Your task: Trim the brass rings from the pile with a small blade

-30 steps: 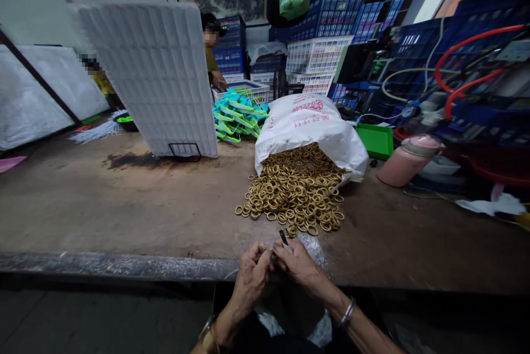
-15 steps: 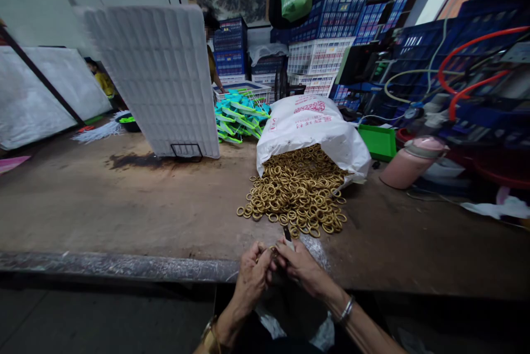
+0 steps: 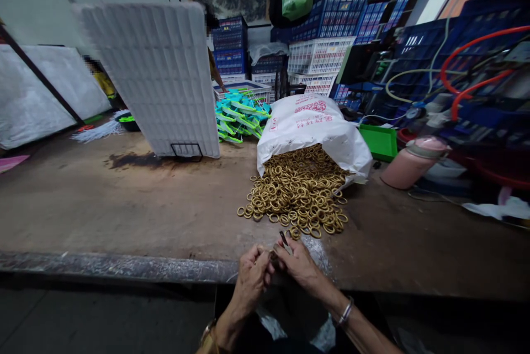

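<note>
Centrally, one small brass-coloured piece [image 3: 273, 255], apparently a ring and largely hidden by fingers, lies between two hands at the near edge of the table [image 3: 124, 205]. The left hand [image 3: 250, 274] pinches it between thumb and fingers; the right hand [image 3: 300, 265] meets it at the fingertips, its grip pressed around one slim dark-tipped tool [image 3: 285, 242], perhaps a knife. Work on this single piece appears under way; whether any other is finished cannot be told. Just beyond lie loose brass-coloured rings [image 3: 293, 194], too many to count, spilling from one white printed sack [image 3: 306, 127] that holds more. Farther out stand one white ribbed panel [image 3: 153, 78], heaped turquoise-and-green plastic parts [image 3: 240, 114] (overlapping, uncounted), one green tray [image 3: 377, 142] and one pink bottle [image 3: 414, 163].
</note>
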Demonstrator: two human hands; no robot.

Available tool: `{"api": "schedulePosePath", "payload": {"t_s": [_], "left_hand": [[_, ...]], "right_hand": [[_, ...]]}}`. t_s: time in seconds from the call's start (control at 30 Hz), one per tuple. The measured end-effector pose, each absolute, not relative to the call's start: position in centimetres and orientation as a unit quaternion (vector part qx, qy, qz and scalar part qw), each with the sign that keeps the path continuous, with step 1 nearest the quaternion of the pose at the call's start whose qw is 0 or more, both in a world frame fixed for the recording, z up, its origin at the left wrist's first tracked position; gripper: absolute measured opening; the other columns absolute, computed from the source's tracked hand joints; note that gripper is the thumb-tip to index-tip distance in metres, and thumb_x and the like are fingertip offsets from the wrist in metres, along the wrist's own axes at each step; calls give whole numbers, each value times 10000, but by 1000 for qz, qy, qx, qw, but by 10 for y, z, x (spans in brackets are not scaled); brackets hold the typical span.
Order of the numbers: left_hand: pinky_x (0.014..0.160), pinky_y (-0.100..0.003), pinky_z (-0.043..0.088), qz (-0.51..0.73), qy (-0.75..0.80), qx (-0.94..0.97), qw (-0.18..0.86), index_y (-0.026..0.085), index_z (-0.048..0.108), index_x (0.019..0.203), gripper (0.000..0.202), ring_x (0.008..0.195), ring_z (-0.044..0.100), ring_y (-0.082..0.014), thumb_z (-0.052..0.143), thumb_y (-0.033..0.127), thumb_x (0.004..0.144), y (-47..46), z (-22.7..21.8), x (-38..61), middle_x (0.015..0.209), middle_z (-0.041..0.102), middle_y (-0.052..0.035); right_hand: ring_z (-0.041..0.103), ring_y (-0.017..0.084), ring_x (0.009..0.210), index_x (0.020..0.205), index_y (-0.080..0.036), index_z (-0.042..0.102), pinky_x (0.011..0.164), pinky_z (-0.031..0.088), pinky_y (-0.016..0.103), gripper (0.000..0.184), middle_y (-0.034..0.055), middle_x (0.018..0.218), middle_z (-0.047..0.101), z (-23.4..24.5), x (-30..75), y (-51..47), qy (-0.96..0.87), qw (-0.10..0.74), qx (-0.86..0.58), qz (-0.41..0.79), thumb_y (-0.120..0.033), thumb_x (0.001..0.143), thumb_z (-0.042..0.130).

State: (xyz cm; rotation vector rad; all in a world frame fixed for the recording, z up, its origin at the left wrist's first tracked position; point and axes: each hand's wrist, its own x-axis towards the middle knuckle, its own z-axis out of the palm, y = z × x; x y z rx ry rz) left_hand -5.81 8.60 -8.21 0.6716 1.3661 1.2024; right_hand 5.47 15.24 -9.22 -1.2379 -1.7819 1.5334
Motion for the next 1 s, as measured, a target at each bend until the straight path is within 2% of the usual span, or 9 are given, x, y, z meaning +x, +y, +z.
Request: {"api": "schedulePosePath", "payload": {"t_s": [0.13,0.23,0.57,0.67,0.77,1.0], "left_hand": [[338,-145,217,550,528,272,587,165,456,656,349,338,316,-21,541,500,705,84,-85,-59,489,464,64],[343,-138,213,588,472,250,607,171,431,689,320,353,319,-12,548,467,724,84,-84,-60,547,476,64],[334,-135,240,618,423,230,621,188,424,756,302,347,352,-22,571,449,719,83,-74,-63,539,494,68],[330,-133,241,617,423,235,620,190,416,748,285,350,352,-23,561,434,734,82,-74,-62,537,492,69],[336,-132,250,617,432,243,611,187,412,732,281,354,349,-21,547,433,746,82,-74,-61,533,478,71],[337,-135,249,597,477,276,582,185,410,710,314,351,335,-22,556,463,723,82,-72,-62,516,464,74]], "right_hand": [[329,62,407,635,-191,441,411,269,183,239,-73,455,407,-93,53,154,-629,251,-444,587,-407,737,430],[338,65,416,627,-192,434,419,282,185,244,-69,465,410,-87,54,153,-628,263,-447,580,-407,742,427],[449,113,528,661,-192,490,505,341,216,266,-23,563,496,-74,64,146,-746,261,-447,420,-385,795,366],[488,128,579,694,-191,504,552,353,226,221,-1,621,549,-79,65,144,-783,241,-437,371,-306,799,348],[520,136,609,735,-194,510,576,357,225,155,4,644,577,-83,65,142,-801,209,-428,363,-180,739,356],[548,138,627,769,-202,510,580,353,210,261,-5,650,591,-85,65,141,-811,194,-425,353,-71,610,350]]}}
